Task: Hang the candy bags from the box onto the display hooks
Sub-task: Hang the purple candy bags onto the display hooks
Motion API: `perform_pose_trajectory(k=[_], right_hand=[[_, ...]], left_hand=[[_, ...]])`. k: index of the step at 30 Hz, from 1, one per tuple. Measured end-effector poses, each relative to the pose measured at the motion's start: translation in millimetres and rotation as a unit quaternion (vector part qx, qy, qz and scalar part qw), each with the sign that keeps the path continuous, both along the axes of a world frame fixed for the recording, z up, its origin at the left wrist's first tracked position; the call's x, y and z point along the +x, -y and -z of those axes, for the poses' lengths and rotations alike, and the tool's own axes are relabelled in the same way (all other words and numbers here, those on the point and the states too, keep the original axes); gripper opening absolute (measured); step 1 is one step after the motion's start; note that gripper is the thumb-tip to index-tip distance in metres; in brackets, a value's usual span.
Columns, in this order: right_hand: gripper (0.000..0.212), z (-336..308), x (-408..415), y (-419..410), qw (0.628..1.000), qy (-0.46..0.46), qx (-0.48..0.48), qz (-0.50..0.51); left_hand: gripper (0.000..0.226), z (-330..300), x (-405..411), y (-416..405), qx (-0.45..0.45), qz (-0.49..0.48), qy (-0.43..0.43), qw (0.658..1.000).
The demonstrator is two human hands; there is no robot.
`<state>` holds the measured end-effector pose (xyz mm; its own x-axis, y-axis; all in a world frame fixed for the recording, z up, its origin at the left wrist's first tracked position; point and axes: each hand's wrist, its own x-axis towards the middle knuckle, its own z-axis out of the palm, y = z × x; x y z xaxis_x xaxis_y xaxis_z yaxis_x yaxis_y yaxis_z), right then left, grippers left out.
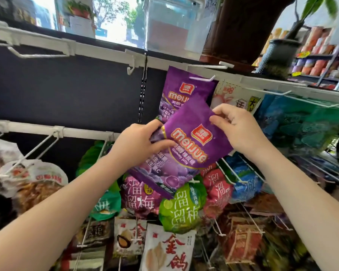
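Behind, dark shelving carries white hooks; both hands, left hand (137,145) and right hand (237,128), grip a purple candy bag (186,145), next threading it onto the hook (202,79) at 12 o'clock.

Candy bags around the display hook

A hanging candy bag (181,92) sits on the display hook (202,78). Below and in front of that hook, a tilted candy bag (192,141) is held between the left hand (139,143) at its left edge and the right hand (237,126) at its upper right. More snack bags (181,206) hang lower still.
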<state>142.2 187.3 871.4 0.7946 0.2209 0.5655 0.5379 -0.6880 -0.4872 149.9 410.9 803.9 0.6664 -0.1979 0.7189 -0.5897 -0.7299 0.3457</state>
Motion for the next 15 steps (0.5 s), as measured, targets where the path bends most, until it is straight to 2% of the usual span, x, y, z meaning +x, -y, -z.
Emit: perform_pose_trajectory(k=[2,4,9,11,13,15], right_hand=[[0.01,-4.2,-3.4,5.8,1.0,0.013,0.01,0.006],[0.01,-9.8,-7.3,10.4,0.999,0.031,-0.024,0.014],[0.006,-23.4,-7.0,24.0,0.996,0.068,-0.02,0.049],[0.006,-30.2,-6.2,30.0,0.998,0.031,0.016,0.044],[0.01,-37.8,-6.0,30.0,0.998,-0.021,0.052,0.016],[0.011,-44.2,-1.7,28.4,0.999,-0.016,0.037,0.019]], left_hand=[[0.055,-1.8,2.0,1.4,-0.003,-0.01,0.019,1.0],[0.047,-4.0,3.4,3.2,0.009,-0.006,0.025,1.0],[0.06,-4.8,4.5,3.2,0.037,0.023,0.014,0.999],[0.059,-5.2,6.8,-1.1,0.05,0.051,0.0,0.997],[0.046,-6.4,10.5,-7.2,0.062,0.067,-0.021,0.996],[0.031,-5.3,15.6,-15.7,0.056,0.057,-0.037,0.996]])
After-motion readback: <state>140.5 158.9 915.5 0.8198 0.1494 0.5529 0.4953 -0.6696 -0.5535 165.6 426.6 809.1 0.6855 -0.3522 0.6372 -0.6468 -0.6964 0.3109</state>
